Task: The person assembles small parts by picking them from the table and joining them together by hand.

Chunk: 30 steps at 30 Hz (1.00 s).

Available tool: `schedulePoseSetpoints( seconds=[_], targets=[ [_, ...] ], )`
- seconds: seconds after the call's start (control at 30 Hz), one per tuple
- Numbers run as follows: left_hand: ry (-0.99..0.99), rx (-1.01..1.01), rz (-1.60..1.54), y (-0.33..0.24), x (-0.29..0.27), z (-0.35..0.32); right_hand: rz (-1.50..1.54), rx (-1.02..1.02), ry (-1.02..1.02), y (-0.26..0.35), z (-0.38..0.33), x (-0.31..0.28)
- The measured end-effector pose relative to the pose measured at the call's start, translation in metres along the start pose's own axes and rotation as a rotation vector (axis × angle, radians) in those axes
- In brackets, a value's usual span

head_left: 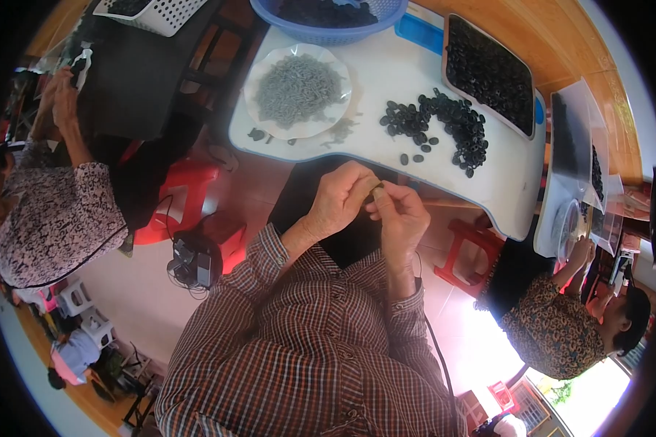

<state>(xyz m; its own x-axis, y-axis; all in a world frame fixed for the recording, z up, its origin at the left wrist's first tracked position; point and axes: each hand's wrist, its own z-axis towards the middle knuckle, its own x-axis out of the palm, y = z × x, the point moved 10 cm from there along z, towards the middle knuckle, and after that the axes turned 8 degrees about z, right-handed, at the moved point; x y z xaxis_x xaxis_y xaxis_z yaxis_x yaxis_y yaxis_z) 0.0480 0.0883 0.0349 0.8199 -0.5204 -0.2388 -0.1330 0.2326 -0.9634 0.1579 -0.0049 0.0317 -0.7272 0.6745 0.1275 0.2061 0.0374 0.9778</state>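
Observation:
In front of my chest, just off the near edge of the white table, my left hand and my right hand meet at the fingertips. Both are closed in a pinch around a small dark piece, mostly covered by the fingers. Beyond them on the table lies a loose heap of glossy black oval pieces, with a few strays towards me. To its left, a white scalloped plate carries a mound of small grey pieces.
Behind the plate stands a blue basket of dark pieces. A tray full of black pieces lies at the far right. Red stools flank me. One person works at a dark table on the left, another on the right.

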Motion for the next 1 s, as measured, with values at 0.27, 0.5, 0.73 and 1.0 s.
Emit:
schedulePoseSetpoints(
  seconds=[0.27,0.5,0.73,1.0],
  targets=[
    [0.016,-0.112,-0.176,0.008,0.007,0.000,0.042,0.027,-0.003,-0.001,0.005,-0.005],
    [-0.004,-0.057,-0.136,0.006,0.003,0.000,0.103,0.057,0.045,-0.007,0.005,-0.001],
    [0.042,-0.059,-0.120,0.009,0.006,-0.001,0.096,0.120,0.075,-0.011,0.005,0.000],
    [0.035,0.032,-0.027,0.007,0.004,0.001,0.165,0.217,0.092,-0.021,0.004,-0.001]
  ],
)
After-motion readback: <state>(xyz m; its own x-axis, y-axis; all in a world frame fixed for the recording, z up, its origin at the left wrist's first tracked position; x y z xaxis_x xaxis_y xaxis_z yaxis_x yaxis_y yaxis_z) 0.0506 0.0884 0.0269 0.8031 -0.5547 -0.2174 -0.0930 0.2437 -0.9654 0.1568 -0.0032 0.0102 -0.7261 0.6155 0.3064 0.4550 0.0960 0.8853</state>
